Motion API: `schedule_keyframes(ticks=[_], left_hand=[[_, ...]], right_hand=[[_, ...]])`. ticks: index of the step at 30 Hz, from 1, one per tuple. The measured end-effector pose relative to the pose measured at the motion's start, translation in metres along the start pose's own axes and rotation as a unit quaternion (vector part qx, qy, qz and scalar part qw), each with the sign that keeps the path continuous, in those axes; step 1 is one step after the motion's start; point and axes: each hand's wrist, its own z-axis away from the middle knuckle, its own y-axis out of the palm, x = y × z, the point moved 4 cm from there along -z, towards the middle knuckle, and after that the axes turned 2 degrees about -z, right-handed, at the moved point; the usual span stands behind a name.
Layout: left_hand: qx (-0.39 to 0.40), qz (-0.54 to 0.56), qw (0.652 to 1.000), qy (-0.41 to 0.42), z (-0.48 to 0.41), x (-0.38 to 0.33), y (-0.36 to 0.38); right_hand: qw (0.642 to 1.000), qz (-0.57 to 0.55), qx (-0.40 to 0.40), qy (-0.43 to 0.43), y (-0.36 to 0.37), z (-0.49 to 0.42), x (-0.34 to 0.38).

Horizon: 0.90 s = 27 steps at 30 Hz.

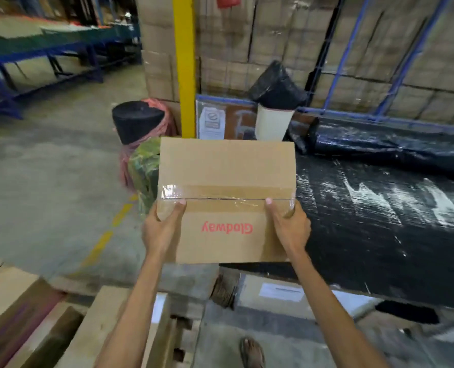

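Note:
A sealed brown cardboard box (226, 168) with red "Glodway" lettering and clear tape along its top seam is held up in front of me, off the floor. My left hand (161, 228) grips its near left corner, thumb on the top face. My right hand (289, 227) grips the near right corner the same way. The fingers of both hands are hidden under the box.
A yellow post (184, 62) stands just behind the box, with stacked cartons (273, 35) behind blue racking. Black plastic sheeting (379, 203) covers a load at right. Black and pink rolls (138, 123) stand at left. Flat cartons (13, 309) lie near my feet.

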Motion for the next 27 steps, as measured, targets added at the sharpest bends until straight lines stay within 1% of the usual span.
schedule_keyframes(ticks=[3,4,6,8,9,13,17,21,25,27], left_hand=[[0.040,-0.008,0.999,0.027,-0.033,-0.029,0.091],[0.054,-0.009,0.998,0.039,-0.046,-0.043,0.131],[0.071,-0.010,0.996,0.051,-0.066,-0.063,0.194],[0.093,-0.008,0.995,0.043,-0.076,-0.072,0.236],[0.097,-0.015,0.994,0.036,-0.090,-0.076,0.268],[0.118,-0.051,0.992,-0.002,-0.132,-0.082,0.352],[0.126,-0.084,0.988,-0.020,-0.175,-0.084,0.420],[0.136,-0.128,0.982,-0.027,-0.222,-0.092,0.488],[0.139,-0.184,0.973,-0.024,-0.259,-0.105,0.533],[0.144,-0.211,0.966,-0.040,-0.282,-0.106,0.555]], right_hand=[[0.999,0.006,-0.044,0.014,-0.025,-0.075,-0.024],[0.998,-0.002,-0.059,0.020,-0.033,-0.110,-0.035],[0.997,-0.011,-0.071,0.038,-0.040,-0.168,-0.052],[0.997,-0.003,-0.070,0.043,-0.044,-0.205,-0.063],[0.996,0.003,-0.073,0.054,-0.047,-0.236,-0.074],[0.993,0.038,-0.070,0.085,-0.044,-0.325,-0.101],[0.990,0.074,-0.050,0.107,-0.034,-0.400,-0.128],[0.986,0.079,-0.043,0.138,-0.014,-0.466,-0.160],[0.984,0.096,-0.034,0.143,0.006,-0.518,-0.175],[0.984,0.098,-0.008,0.149,0.023,-0.546,-0.186]])
